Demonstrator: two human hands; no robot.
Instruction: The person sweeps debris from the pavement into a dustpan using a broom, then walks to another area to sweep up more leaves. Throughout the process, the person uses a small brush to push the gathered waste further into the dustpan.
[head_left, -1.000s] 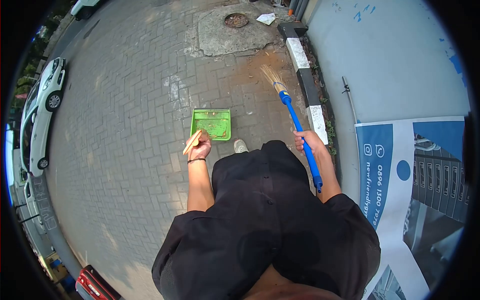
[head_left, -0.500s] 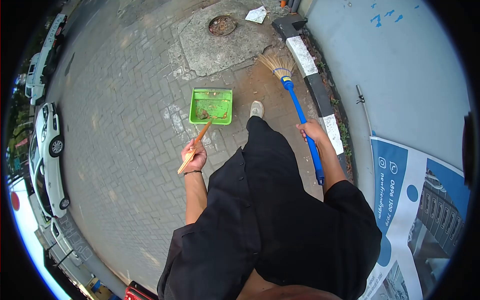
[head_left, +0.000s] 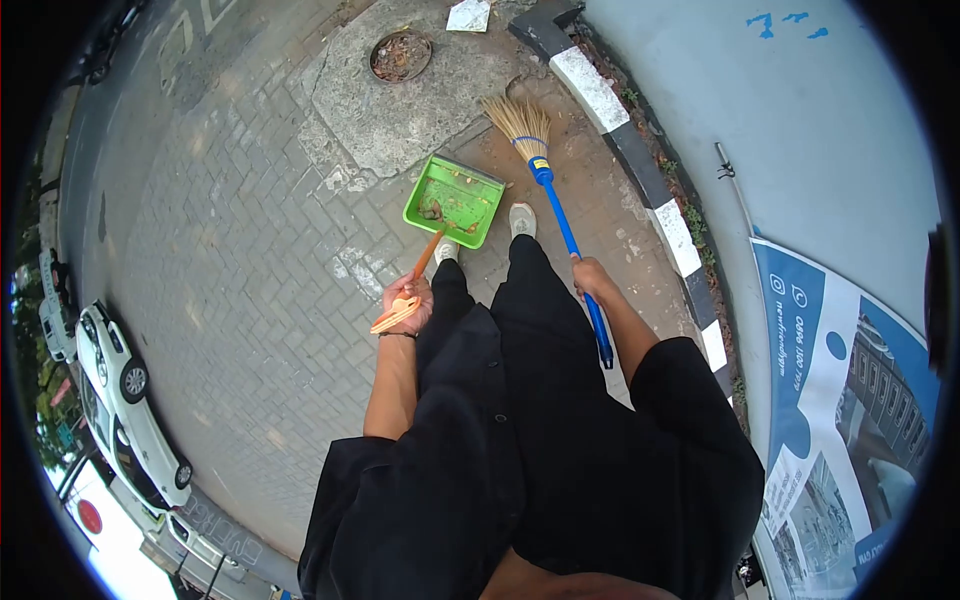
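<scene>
Where curb [head_left: 612,110] runs, pavers [head_left: 230,250] spread.

1 green dustpan [head_left: 455,200] lies on the brick paving [head_left: 230,250], and 1 broom [head_left: 548,190] with a blue handle stands just right of it. 2 hands show: the left hand [head_left: 408,305] and the right hand [head_left: 592,278]. 2 white shoes [head_left: 521,218] stand by the dustpan's near edge. 1 round drain cover [head_left: 400,55] sits at the paving's far edge, with 1 scrap of paper [head_left: 468,15] near it. 2 white cars [head_left: 135,430] show at the left edge. 1 blue banner [head_left: 850,400] hangs at the right.
</scene>
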